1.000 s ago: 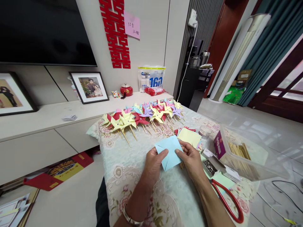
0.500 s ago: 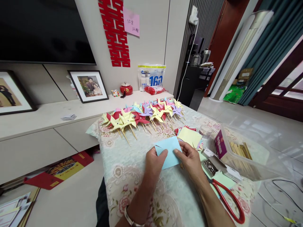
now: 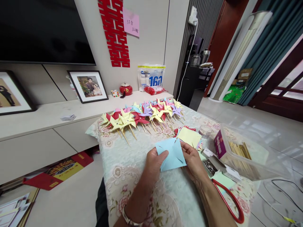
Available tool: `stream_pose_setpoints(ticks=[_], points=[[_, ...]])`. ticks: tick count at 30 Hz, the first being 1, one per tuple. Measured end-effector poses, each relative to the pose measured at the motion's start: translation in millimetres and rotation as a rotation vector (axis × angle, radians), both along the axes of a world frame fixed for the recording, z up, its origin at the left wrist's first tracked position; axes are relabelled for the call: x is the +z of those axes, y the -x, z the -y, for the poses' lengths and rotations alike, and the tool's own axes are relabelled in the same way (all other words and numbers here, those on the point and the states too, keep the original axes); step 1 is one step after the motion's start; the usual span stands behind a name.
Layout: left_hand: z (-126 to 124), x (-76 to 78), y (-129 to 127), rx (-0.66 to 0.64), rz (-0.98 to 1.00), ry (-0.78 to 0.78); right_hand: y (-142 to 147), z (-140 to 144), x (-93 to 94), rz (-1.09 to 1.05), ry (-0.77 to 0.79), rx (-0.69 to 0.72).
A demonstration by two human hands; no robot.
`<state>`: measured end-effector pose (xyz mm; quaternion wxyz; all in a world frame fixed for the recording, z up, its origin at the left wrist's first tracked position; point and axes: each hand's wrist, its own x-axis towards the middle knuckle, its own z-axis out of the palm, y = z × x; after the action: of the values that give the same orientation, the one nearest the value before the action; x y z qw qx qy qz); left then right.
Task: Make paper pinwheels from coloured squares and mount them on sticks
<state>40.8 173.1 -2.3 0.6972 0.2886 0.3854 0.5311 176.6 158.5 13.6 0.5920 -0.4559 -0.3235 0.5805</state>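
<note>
A square of light blue paper [image 3: 170, 157], with slits cut in from its corners, is held up over the table. My left hand [image 3: 154, 164] pinches its left side, thumb lying on top and fingers underneath. At the right edge, my right hand [image 3: 191, 157] has its fingers closed on the paper, some of them hidden behind it. Just beyond the hands lies a stack of coloured paper squares [image 3: 189, 136] with a pale yellow one on top. Red-handled scissors [image 3: 233, 201] rest by my right forearm, their blades hidden.
Finished paper pinwheels on sticks [image 3: 139, 118] lie in rows along the table's far side. To the right are a small box of metal fasteners [image 3: 210, 166], a round clear tape-like roll [image 3: 205, 130] and a clear plastic bin [image 3: 267, 167] holding wooden sticks. The cloth-covered table [image 3: 132, 183] is floral.
The blue paper has turned slightly and shifted a little right, showing more of its slits. My right thumb has come off the paper's front. My left hand keeps its pinch.
</note>
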Motion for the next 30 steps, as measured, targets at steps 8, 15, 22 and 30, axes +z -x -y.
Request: stream_pose_setpoints(ticks=[8, 15, 22, 30], points=[[0.7, 4.9, -0.6, -0.021, -0.099, -0.082, -0.6, 1.1, -2.5, -0.022, -0.100, 0.150], [-1.0, 6.0, -3.8, -0.031, -0.347, -0.085, 0.0, 0.8, -7.0, -0.047, -0.163, 0.240], [-0.6, 8.0, -3.1, -0.055, -0.302, -0.055, 0.6, -1.0, -8.9, -0.012, -0.139, 0.177], [0.5, -0.3, 1.5, -0.086, -0.164, -0.006, 0.2, -2.0, -10.2, 0.015, -0.118, 0.142]])
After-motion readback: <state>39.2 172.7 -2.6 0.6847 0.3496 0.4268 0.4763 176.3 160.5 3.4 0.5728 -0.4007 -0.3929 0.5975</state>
